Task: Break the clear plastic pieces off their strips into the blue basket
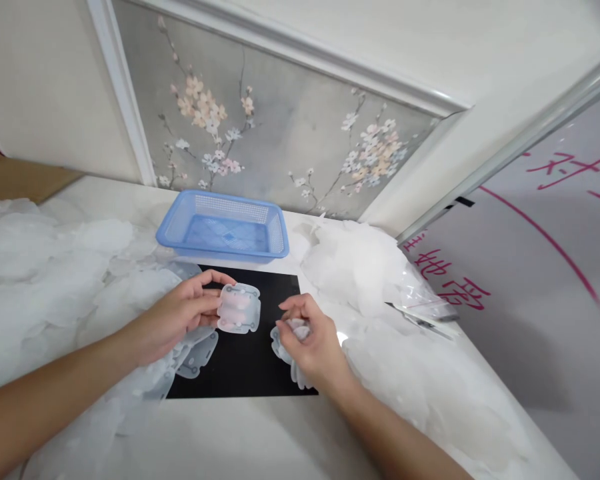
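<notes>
My left hand (196, 303) pinches a thin, translucent, squarish plastic sheet piece (240, 309) by its left edge, holding it up over a black mat (253, 373). Grey lines and small rings are printed on the piece, and my fingers show faintly through it. At the mat's right side, my right hand (316, 343) is curled around a small bunch of whitish translucent pieces (300, 379); thumb and index tips stay slightly apart. Some of the bunch is hidden behind the fingers. More printed translucent pieces (199, 357) lie at the mat's left edge, below my left hand.
A blue plastic basket (225, 252) stands behind the mat. Heaps of translucent sheets (45, 267) cover the table's left, with further white heaps (355, 263) on the right. Tweezers or a similar thin tool (420, 321) lie there. A whiteboard (540, 280) borders the right side.
</notes>
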### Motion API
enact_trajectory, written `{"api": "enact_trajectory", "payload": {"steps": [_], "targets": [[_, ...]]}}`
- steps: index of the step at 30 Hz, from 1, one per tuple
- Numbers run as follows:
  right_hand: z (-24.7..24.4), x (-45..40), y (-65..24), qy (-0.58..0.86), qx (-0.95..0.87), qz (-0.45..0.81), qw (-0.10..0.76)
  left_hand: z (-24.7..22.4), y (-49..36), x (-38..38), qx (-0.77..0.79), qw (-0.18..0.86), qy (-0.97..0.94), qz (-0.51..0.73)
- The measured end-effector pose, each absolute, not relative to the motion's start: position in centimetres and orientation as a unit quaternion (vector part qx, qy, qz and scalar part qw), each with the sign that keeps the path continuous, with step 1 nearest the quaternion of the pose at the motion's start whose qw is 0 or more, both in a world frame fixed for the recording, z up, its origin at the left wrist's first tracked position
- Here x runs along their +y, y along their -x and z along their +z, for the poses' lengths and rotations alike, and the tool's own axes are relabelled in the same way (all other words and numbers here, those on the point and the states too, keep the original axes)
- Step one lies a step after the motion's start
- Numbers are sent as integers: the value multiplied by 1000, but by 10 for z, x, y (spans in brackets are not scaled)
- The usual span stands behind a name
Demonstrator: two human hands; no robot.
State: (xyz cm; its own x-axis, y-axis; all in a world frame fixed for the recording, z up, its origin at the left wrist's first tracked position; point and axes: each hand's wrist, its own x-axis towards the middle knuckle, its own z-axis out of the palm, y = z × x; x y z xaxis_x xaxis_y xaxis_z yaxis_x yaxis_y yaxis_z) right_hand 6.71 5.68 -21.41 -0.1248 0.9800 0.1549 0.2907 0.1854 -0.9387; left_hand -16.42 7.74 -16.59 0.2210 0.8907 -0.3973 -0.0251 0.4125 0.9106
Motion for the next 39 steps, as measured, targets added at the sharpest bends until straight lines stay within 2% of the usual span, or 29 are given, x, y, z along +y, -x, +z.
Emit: {"api": "enact_trajectory", "payload": {"steps": [4, 9, 17, 20, 23, 26, 31, 35, 39], "targets": [[-220, 53, -62, 440, -730, 300, 429, -165, 162, 77, 509, 674, -414, 340], [-225, 50, -58, 406, -779, 242, 412, -165, 161, 76, 489, 692, -420, 326], [-224, 49, -59, 389, -785, 232, 423, -166, 162, 74, 480, 685, -463, 293], [-220, 51, -61, 401, -743, 331, 421, -167, 171, 76, 499, 609, -569, 236], [-216, 56, -63, 447, -623, 486, 420, -170, 186, 78, 493, 441, -735, 151], [-217, 62, -66, 457, -501, 598, 427, -174, 195, 81, 494, 298, -813, 81], [-218, 66, -69, 455, -410, 671, 418, -177, 195, 92, 500, 223, -835, 51], [-215, 66, -69, 450, -434, 652, 429, -167, 186, 94, 539, 249, -787, 168], [-212, 64, -68, 460, -526, 576, 424, -161, 177, 86, 566, 431, -644, 282]]}}
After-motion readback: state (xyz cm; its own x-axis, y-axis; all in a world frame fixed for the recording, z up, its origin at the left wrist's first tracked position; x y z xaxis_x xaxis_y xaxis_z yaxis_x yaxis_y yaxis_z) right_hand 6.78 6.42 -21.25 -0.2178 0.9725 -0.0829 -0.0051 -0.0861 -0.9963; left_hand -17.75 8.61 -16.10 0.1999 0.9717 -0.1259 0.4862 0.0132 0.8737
